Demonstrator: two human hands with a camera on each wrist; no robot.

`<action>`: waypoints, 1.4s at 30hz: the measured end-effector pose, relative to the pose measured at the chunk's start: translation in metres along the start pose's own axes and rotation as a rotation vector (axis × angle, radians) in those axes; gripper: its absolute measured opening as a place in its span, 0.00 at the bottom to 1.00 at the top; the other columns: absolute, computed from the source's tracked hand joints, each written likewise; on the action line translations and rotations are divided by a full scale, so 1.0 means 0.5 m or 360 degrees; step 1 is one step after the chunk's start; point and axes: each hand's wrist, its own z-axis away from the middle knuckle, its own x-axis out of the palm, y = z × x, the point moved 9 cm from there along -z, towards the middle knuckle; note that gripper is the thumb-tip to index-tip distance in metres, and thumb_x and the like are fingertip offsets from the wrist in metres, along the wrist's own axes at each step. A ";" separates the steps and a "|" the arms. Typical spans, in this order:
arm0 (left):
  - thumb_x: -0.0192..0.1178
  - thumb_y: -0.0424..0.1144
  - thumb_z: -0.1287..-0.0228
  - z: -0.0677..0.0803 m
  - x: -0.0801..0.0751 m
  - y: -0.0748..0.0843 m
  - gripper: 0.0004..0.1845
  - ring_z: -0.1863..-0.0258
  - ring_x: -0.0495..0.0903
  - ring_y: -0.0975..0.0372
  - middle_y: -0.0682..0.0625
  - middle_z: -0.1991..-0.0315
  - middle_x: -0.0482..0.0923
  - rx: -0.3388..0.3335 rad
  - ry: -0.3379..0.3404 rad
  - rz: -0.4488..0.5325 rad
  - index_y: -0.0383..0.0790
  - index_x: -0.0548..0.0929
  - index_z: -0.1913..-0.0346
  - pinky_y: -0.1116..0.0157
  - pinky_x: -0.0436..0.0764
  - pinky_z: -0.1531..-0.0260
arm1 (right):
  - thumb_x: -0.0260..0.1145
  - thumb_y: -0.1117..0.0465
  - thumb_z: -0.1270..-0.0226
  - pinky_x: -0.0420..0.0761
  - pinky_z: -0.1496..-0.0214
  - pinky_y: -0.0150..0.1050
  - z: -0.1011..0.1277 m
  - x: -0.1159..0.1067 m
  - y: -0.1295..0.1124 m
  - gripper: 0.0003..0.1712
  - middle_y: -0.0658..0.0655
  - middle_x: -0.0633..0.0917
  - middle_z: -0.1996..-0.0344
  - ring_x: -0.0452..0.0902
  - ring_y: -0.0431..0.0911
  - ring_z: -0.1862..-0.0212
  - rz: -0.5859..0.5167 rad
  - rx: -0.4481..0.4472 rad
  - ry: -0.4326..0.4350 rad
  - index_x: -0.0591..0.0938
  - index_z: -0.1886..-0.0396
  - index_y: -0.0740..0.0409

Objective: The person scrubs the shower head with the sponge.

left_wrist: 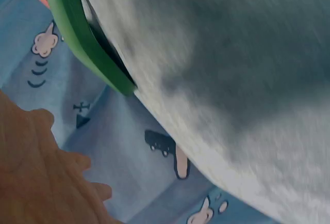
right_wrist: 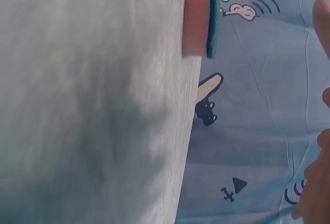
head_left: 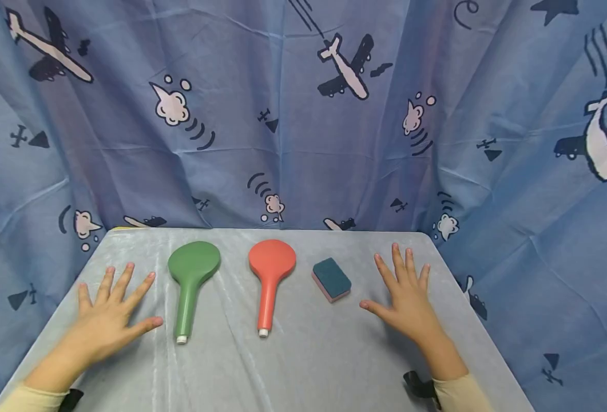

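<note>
Left hand [head_left: 108, 319] flat with fingers spread on the grey surface [head_left: 303, 366], green shower head [head_left: 190, 286] just beside it, right hand [head_left: 406, 297] spread flat near the sponge [head_left: 331, 278], red shower head [head_left: 269, 286] between.

Soft, even light fills the sharp head view with only faint shadows and bowed edges, while both wrist views are dimmer, smeared and out of focus.

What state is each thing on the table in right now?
Left hand: open, fingers spread, flat on the table.
Right hand: open, fingers spread, flat on the table.
Green shower head: lying flat, untouched.
Red shower head: lying flat, untouched.
Sponge: lying teal side up, untouched.
</note>
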 end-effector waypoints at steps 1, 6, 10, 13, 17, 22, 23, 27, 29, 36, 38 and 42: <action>0.59 0.69 0.35 0.000 0.006 0.004 0.50 0.21 0.29 0.32 0.35 0.17 0.36 -0.0007 -0.0026 0.0053 0.58 0.49 0.17 0.23 0.19 0.38 | 0.71 0.26 0.46 0.24 0.29 0.78 -0.003 0.004 -0.004 0.64 0.57 0.38 0.16 0.27 0.65 0.18 -0.0018 0.0009 -0.0011 0.51 0.16 0.39; 0.60 0.66 0.33 -0.005 0.035 0.034 0.48 0.22 0.37 0.29 0.32 0.18 0.40 -0.0026 -0.0130 0.0291 0.57 0.50 0.17 0.18 0.35 0.40 | 0.73 0.30 0.45 0.24 0.27 0.76 -0.020 0.023 -0.018 0.64 0.59 0.39 0.16 0.26 0.62 0.18 -0.0118 0.0089 -0.0056 0.50 0.16 0.41; 0.60 0.67 0.33 -0.008 0.046 0.053 0.49 0.22 0.37 0.29 0.33 0.18 0.39 -0.0048 -0.0136 0.0326 0.53 0.52 0.17 0.17 0.38 0.40 | 0.72 0.29 0.44 0.24 0.26 0.73 -0.034 0.037 -0.032 0.63 0.60 0.41 0.16 0.27 0.60 0.17 -0.0162 0.0131 -0.0084 0.52 0.16 0.45; 0.59 0.68 0.34 -0.011 0.055 0.059 0.50 0.22 0.35 0.30 0.33 0.18 0.37 -0.0094 -0.0132 0.0364 0.50 0.53 0.17 0.18 0.37 0.39 | 0.72 0.28 0.44 0.24 0.25 0.72 -0.042 0.047 -0.042 0.63 0.58 0.42 0.16 0.28 0.60 0.17 -0.0187 0.0140 -0.0101 0.53 0.16 0.46; 0.61 0.69 0.35 -0.018 0.068 0.061 0.54 0.22 0.36 0.28 0.29 0.19 0.38 -0.0157 -0.0100 0.0417 0.46 0.51 0.17 0.18 0.37 0.39 | 0.72 0.28 0.44 0.25 0.24 0.71 -0.052 0.065 -0.048 0.63 0.55 0.41 0.16 0.30 0.60 0.17 -0.0229 0.0150 -0.0118 0.53 0.16 0.45; 0.63 0.70 0.39 -0.026 0.088 0.066 0.60 0.24 0.39 0.25 0.25 0.21 0.39 -0.0238 -0.0110 0.0497 0.40 0.46 0.17 0.19 0.41 0.38 | 0.72 0.28 0.44 0.28 0.24 0.72 -0.061 0.093 -0.047 0.63 0.55 0.44 0.16 0.33 0.61 0.17 -0.0269 0.0170 -0.0148 0.54 0.16 0.45; 0.64 0.70 0.40 -0.028 0.091 0.067 0.61 0.25 0.39 0.25 0.24 0.21 0.40 -0.0253 -0.0113 0.0519 0.38 0.46 0.17 0.19 0.42 0.38 | 0.72 0.28 0.44 0.28 0.24 0.72 -0.063 0.099 -0.047 0.63 0.55 0.44 0.16 0.33 0.61 0.17 -0.0276 0.0172 -0.0154 0.54 0.16 0.45; 0.67 0.69 0.42 -0.035 0.090 0.071 0.65 0.27 0.43 0.23 0.20 0.23 0.43 -0.0301 -0.0090 0.0583 0.32 0.44 0.19 0.22 0.47 0.36 | 0.72 0.29 0.44 0.30 0.24 0.74 -0.070 0.120 -0.047 0.63 0.57 0.46 0.17 0.35 0.62 0.17 -0.0302 0.0184 -0.0176 0.53 0.16 0.44; 0.69 0.68 0.43 -0.040 0.087 0.071 0.66 0.27 0.46 0.22 0.19 0.25 0.46 -0.0317 -0.0070 0.0595 0.29 0.45 0.20 0.24 0.51 0.35 | 0.72 0.29 0.44 0.31 0.24 0.74 -0.074 0.130 -0.047 0.63 0.57 0.48 0.17 0.37 0.63 0.17 -0.0299 0.0189 -0.0189 0.53 0.16 0.44; 0.74 0.64 0.47 -0.048 0.088 0.075 0.67 0.30 0.57 0.25 0.20 0.27 0.55 -0.0329 -0.0029 0.0658 0.21 0.49 0.22 0.29 0.60 0.34 | 0.72 0.27 0.45 0.41 0.26 0.77 -0.084 0.156 -0.057 0.62 0.62 0.60 0.20 0.54 0.65 0.21 -0.0222 0.0166 -0.0246 0.59 0.18 0.49; 0.75 0.63 0.48 -0.050 0.091 0.076 0.67 0.32 0.59 0.24 0.19 0.28 0.57 -0.0343 -0.0040 0.0672 0.20 0.49 0.23 0.29 0.62 0.35 | 0.73 0.27 0.46 0.45 0.26 0.77 -0.085 0.164 -0.059 0.62 0.63 0.63 0.22 0.58 0.64 0.23 -0.0189 0.0161 -0.0256 0.61 0.19 0.50; 0.77 0.61 0.49 -0.053 0.093 0.075 0.67 0.35 0.63 0.24 0.19 0.30 0.61 -0.0373 -0.0069 0.0668 0.19 0.51 0.24 0.29 0.66 0.37 | 0.74 0.27 0.47 0.51 0.28 0.77 -0.087 0.179 -0.057 0.60 0.65 0.68 0.24 0.63 0.63 0.25 -0.0141 0.0148 -0.0259 0.64 0.20 0.51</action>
